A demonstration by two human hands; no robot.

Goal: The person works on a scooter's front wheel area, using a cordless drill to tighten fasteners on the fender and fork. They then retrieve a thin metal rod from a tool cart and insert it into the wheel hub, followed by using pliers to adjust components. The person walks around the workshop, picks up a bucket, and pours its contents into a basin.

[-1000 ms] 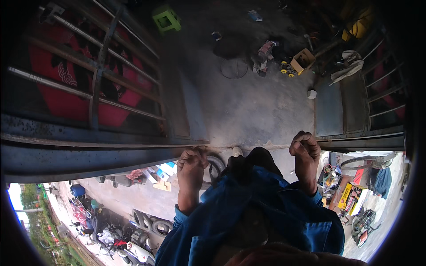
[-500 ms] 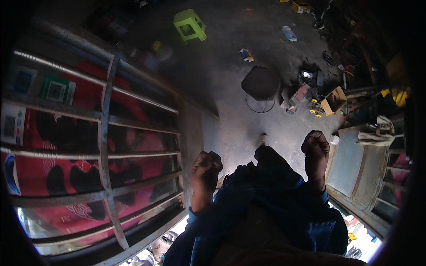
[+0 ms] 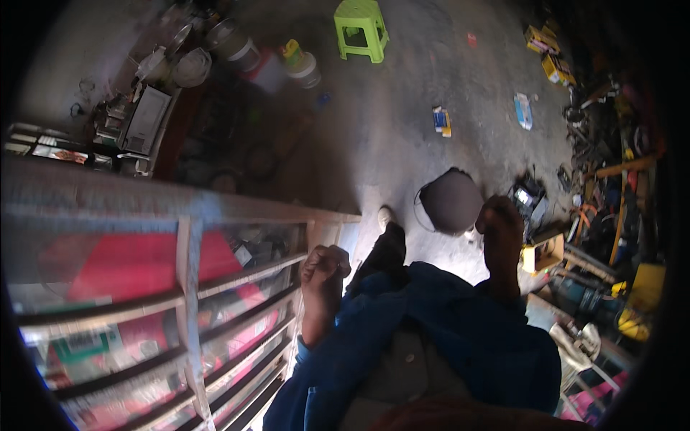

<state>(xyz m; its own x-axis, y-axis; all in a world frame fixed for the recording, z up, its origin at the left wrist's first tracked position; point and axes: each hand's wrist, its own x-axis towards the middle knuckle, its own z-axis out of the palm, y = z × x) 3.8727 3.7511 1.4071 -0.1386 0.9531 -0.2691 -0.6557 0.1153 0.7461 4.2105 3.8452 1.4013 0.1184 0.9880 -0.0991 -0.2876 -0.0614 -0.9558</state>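
Observation:
My left hand (image 3: pixel 325 276) is curled into a loose fist beside the barred metal door (image 3: pixel 188 287) on the left, and nothing shows in its fingers. My right hand (image 3: pixel 501 233), out at the right, is closed the same way and also looks bare. In the picture it overlaps the right edge of a dark round-topped stool (image 3: pixel 449 202) with thin wire-like legs. I cannot tell whether hand and stool touch; the hand seems well above it. One light shoe (image 3: pixel 387 215) of mine is on the floor ahead.
A green plastic stool (image 3: pixel 361 32) stands far ahead. Small boxes (image 3: pixel 442 122) and a blue packet (image 3: pixel 523 111) lie on the concrete floor. An open carton (image 3: pixel 544 253), tools and scrap line the right side. Buckets (image 3: pixel 305 70) and a cluttered bench (image 3: pixel 147 118) are far left.
I have moved forward through the doorway, and the view has shifted. The bench and buckets on the left now show clearly. The dark stool is nearer. Both hands stay closed.

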